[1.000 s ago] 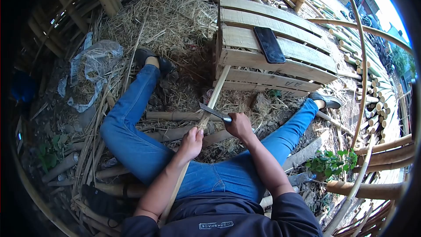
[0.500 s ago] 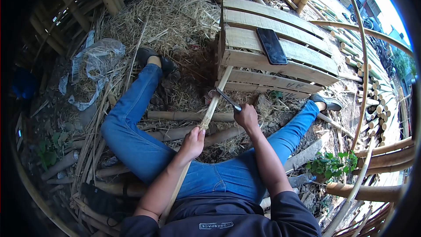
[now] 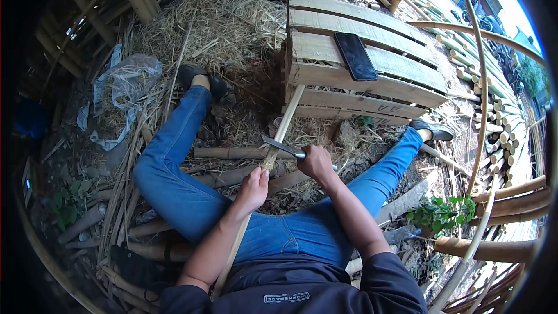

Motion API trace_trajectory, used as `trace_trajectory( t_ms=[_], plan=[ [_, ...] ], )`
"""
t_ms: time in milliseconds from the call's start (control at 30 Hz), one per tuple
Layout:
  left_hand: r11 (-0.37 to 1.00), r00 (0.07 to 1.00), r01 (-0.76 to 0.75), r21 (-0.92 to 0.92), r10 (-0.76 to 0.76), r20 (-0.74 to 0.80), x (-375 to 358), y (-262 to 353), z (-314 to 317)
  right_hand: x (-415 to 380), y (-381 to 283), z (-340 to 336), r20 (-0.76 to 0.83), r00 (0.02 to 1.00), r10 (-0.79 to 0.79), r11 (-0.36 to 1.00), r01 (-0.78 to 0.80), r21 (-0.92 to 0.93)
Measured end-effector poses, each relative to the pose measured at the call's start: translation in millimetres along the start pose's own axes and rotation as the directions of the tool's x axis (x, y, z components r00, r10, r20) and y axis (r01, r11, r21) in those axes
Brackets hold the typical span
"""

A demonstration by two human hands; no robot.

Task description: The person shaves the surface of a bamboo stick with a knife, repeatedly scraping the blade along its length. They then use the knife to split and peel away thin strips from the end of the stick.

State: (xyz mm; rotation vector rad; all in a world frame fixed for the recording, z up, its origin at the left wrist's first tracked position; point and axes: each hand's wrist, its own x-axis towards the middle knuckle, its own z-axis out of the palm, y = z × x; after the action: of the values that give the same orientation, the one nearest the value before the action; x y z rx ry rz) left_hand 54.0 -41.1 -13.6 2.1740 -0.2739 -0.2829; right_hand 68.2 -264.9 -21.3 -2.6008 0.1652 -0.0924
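Note:
A long pale bamboo strip [image 3: 289, 113] slants from the wooden crate's front edge down past my left side. My left hand [image 3: 254, 191] is closed round it just below a rough node. In my right hand [image 3: 317, 163] is the handle of a knife [image 3: 281, 146], its metal blade lying across the strip a little above the left hand. The strip's far end is hidden at the crate, and its near end passes under my left arm.
The slatted wooden crate [image 3: 343, 58] carries a dark phone [image 3: 355, 56] on top. Straw [image 3: 192, 29] and a crumpled plastic bag [image 3: 129, 81] lie at the left. Cut bamboo poles [image 3: 500, 116] are stacked at the right, near a small green plant [image 3: 440, 214].
My right hand has drawn the knife down the strip toward my left hand, and the blade now lies more nearly crosswise. My left hand keeps its hold in about the same place.

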Motion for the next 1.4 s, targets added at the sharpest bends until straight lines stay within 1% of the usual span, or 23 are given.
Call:
trace_trajectory(
  t_ms=[100,200,233,267,333,433,533,633,733,767,867,900,933,1033,1200,1300,1333,1400],
  plan=[
    [1.0,1.0,0.003,-0.024,-0.003,0.01,1.3,-1.6,-1.0,3.3,2.2,-0.3,0.021,1.0,0.003,1.0,-0.003,-0.02],
    [0.999,0.999,0.034,-0.039,-0.033,0.023,-0.9,1.9,-1.6,13.6,17.7,-1.2,-0.074,0.988,0.137,0.99,-0.139,-0.024],
    [0.998,0.999,0.045,-0.042,-0.044,0.022,-0.5,3.2,-2.0,20.3,23.6,-7.3,-0.088,0.981,0.176,0.983,-0.179,-0.036],
    [0.999,0.999,0.035,-0.032,-0.035,0.009,-0.5,3.0,-2.0,23.4,28.3,-11.8,-0.078,0.98,0.183,0.981,-0.187,-0.05],
    [1.0,1.0,0.015,-0.009,-0.015,-0.009,-0.4,3.9,-1.2,24.4,32.4,-11.8,-0.092,0.982,0.167,0.98,-0.176,-0.096],
    [0.997,0.997,0.069,-0.036,-0.068,0.03,-0.1,6.9,-3.2,24.1,33.2,-2.6,-0.12,0.979,0.168,0.98,-0.179,-0.089],
    [0.996,0.997,0.069,-0.052,-0.067,0.044,-1.1,7.3,-4.5,19.6,29.8,-3.5,-0.165,0.974,0.153,0.985,-0.164,-0.057],
    [0.996,0.996,0.072,-0.051,-0.069,0.06,-1.0,10.1,-5.9,10.4,18.1,-11.8,-0.059,0.998,0.029,0.999,-0.03,-0.029],
    [0.999,1.0,0.003,-0.043,-0.003,0.012,-1.9,4.4,-2.3,4.6,7.6,0.3,0.04,0.998,-0.046,0.994,0.05,-0.102],
    [0.999,1.0,-0.005,-0.033,0.005,0.009,-2.4,3.4,-2.5,6.3,7.9,5.0,0.037,0.999,-0.028,0.999,0.029,-0.033],
    [1.0,1.0,-0.026,-0.016,0.026,0.006,-1.5,4.2,-3.0,16.5,10.7,-1.2,-0.046,0.998,0.032,0.999,-0.034,-0.041],
    [1.0,1.0,-0.024,-0.014,0.024,0.007,-1.3,4.6,-3.2,25.0,19.5,1.7,-0.074,0.992,0.104,0.992,-0.108,-0.06],
    [1.0,1.0,-0.021,-0.011,0.021,0.009,-1.4,5.0,-3.4,31.1,25.6,0.7,-0.122,0.983,0.135,0.989,-0.141,-0.036],
    [0.999,0.998,0.034,-0.007,-0.034,0.053,-0.4,6.5,-5.5,40.2,36.0,2.1,-0.129,0.981,0.147,0.983,-0.159,-0.091],
    [1.0,1.0,0.008,-0.021,-0.008,0.008,-0.8,2.6,-2.3,37.4,32.0,3.4,-0.178,0.974,0.144,0.985,-0.157,-0.064],
    [0.999,0.999,0.039,-0.016,-0.038,0.028,-1.0,5.4,-2.2,32.6,30.9,2.0,-0.141,0.984,0.112,0.992,-0.118,-0.035],
    [0.998,0.998,0.056,-0.011,-0.055,0.036,-0.3,5.8,-2.2,28.4,27.4,0.3,-0.102,0.992,0.068,0.996,-0.073,-0.049],
    [1.0,1.0,0.016,-0.005,-0.016,0.011,0.0,4.0,-0.9,16.4,17.8,1.3,-0.012,1.0,-0.023,0.998,0.022,-0.067]
  ],
)
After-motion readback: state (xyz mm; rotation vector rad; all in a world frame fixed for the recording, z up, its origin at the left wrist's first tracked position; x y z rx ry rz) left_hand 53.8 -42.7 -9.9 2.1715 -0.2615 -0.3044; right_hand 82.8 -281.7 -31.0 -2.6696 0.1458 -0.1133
